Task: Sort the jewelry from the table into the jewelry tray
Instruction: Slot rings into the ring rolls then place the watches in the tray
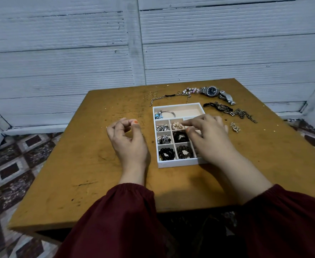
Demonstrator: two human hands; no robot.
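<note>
Head view: tray [179, 163] on table [89, 164], several compartments filled. Right hand [208, 138] over tray's right side, fingers spread, holding nothing visible. Left hand [128, 144] at tray's 9 o'clock, curled, empty. Watch [211, 91], chains [244, 113] at 12–2 o'clock.

both forearms reach forward out of dark red sleeves. the left hand [127, 140] is loosely curled, thumb and forefinger tips nearly meeting. the right hand [207, 135] lies palm down, fingers stretched leftward, thumb tucked beneath them.
</note>
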